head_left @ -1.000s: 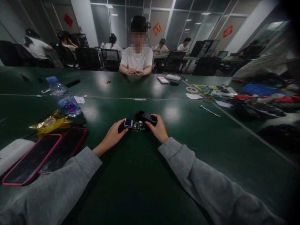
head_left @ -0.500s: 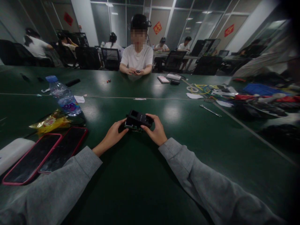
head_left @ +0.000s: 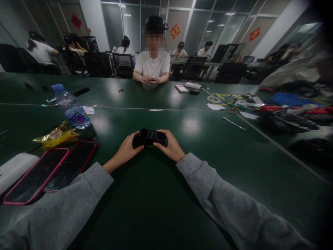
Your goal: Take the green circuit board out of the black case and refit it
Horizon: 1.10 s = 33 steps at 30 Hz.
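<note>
A small black casing (head_left: 149,136) sits between the two hands near the middle of the table (head_left: 153,205). The left hand (head_left: 130,146) pinches its left end, thumb on the near side; the right hand (head_left: 170,144) pinches its right end, thumb along the near edge. Whether the casing touches the table is unclear. To the left lie two red-edged phones (head_left: 37,177) (head_left: 70,166), with a yellow wrapper (head_left: 57,136) and a clear bottle (head_left: 71,107) beyond them. Far right of the hands rests a wrench (head_left: 233,123).
</note>
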### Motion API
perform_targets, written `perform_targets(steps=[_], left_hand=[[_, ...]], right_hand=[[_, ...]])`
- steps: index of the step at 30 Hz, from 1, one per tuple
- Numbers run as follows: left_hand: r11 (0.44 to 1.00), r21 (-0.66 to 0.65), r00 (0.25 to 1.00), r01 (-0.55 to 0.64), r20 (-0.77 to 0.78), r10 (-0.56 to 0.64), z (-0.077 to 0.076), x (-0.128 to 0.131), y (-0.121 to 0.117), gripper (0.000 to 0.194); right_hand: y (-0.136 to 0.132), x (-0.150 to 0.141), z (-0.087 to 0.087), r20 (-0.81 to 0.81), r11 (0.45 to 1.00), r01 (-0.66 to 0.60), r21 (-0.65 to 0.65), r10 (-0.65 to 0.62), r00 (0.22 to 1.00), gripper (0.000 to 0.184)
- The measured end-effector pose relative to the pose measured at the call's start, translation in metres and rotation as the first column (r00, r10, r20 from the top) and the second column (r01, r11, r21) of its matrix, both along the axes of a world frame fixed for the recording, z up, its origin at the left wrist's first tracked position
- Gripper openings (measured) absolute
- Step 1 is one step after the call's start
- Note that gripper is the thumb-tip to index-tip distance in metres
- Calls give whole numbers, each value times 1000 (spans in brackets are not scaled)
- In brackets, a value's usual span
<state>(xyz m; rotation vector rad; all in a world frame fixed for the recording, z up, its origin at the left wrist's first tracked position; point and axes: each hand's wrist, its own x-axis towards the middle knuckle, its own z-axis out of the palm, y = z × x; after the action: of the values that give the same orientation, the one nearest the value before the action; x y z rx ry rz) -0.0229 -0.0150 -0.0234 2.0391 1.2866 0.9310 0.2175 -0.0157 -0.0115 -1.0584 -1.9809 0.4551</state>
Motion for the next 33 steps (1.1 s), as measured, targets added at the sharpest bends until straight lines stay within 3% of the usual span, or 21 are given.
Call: perform_targets(steps=[8,15,29,33], left_hand=[[999,38,1000,4,-8,-3,-6,-1,2,73],[1000,19,999,-14,-49,15,-1,0,-3,75],[998,-55,992,-16,-127,9,14,3,-9,84],[998,-57,988,-5,-157,-4,13,3,-7,73]], right_hand=[[3,1,-3,62,993,-91,-77,96,993,48],[5,2,-4,29,979,-142,-146,148,989,51],[3,1,2,-39,953,-280,-113,277,960,50],[3,1,0,-41,950,-287,-120,284,958,49]])
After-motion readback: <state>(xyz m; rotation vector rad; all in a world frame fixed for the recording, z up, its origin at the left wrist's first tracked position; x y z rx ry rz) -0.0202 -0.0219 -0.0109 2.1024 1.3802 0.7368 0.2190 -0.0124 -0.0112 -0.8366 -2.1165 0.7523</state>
